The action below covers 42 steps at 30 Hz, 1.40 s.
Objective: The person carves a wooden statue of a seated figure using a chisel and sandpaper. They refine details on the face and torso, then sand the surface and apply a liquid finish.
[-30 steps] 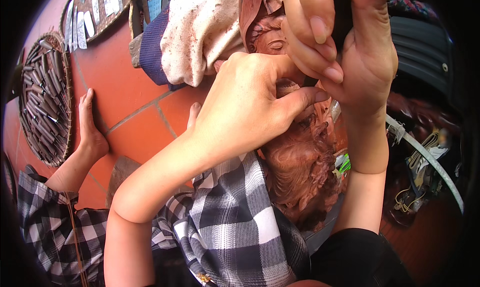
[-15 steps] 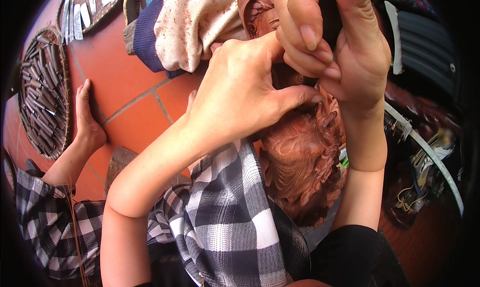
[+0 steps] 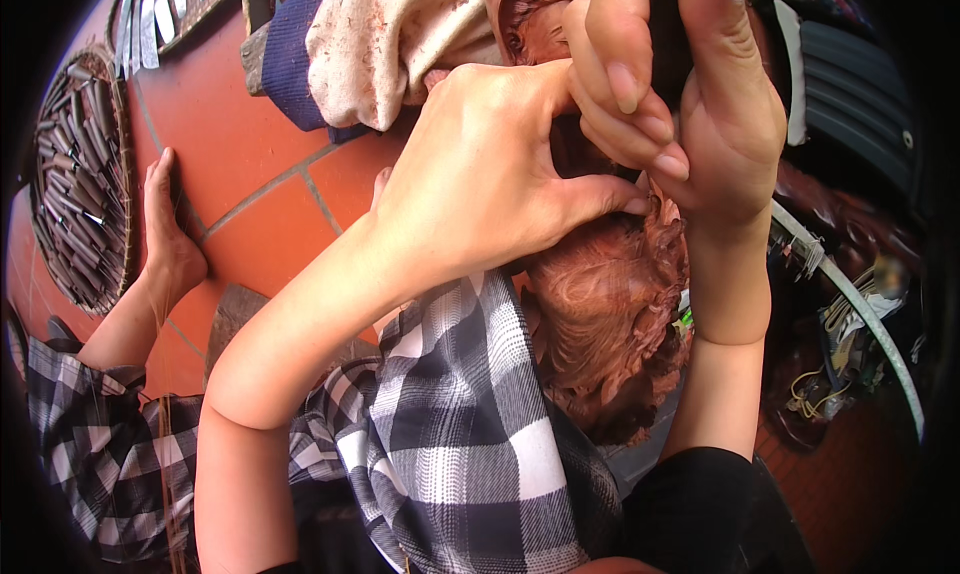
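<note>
A reddish-brown wood carving (image 3: pixel 605 304), cut with flowing lines and leafy edges, lies beside my checked trouser leg. My left hand (image 3: pixel 500 164) bends over its upper part, thumb resting on the carved edge. The left fingers curl in behind the right hand, so whatever they grip is hidden. Just above and to the right, my right hand (image 3: pixel 690 124) is raised, palm side showing, its lower fingers curled in. Its thumb and forefinger run out past the top edge, and what they hold is out of sight. More carved wood (image 3: pixel 540 24) shows beyond the hands.
A round basket (image 3: pixel 128 194) of dark tool handles and a tray (image 3: pixel 205 24) of metal blades stand on the orange tiles (image 3: pixel 265 229) at left. A stained cream cloth (image 3: pixel 375 49) lies at the top. Dark ribbed plastic (image 3: pixel 850 94) and a curved pale strip (image 3: pixel 860 299) are at right.
The view has shifted slightly. Both hands keep nearly the same pose at the carving, with the right fingers a little lower and further right.
</note>
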Available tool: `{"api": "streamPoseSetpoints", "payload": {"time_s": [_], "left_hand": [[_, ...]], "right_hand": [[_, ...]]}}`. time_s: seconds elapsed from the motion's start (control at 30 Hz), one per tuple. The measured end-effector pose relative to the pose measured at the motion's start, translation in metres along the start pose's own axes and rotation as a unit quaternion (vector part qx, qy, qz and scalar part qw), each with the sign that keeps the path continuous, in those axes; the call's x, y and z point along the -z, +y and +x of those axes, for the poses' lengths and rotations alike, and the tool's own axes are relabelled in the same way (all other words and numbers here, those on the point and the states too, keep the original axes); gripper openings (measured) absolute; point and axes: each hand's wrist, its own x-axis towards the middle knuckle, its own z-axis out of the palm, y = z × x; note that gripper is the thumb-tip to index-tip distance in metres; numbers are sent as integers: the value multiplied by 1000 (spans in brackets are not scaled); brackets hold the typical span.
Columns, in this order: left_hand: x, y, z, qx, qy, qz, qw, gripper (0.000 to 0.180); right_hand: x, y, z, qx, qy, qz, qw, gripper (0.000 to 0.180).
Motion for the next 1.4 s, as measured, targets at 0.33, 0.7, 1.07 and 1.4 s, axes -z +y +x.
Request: {"api": "streamPoseSetpoints", "payload": {"time_s": [0.33,0.7,1.07,1.4], "left_hand": [[6,-9,11,-69,-19,-8,997,19],[3,-5,11,-77,-33,15,996,26],[2,-11,19,-89,-45,7,995,31],[9,-2,17,-64,-106,81,989,31]], "right_hand": [[-1,6,12,102,-16,-59,993,64],[4,6,-2,104,15,-13,994,69],[7,13,3,166,48,-44,984,62],[-1,9,3,136,62,-26,988,61]]}}
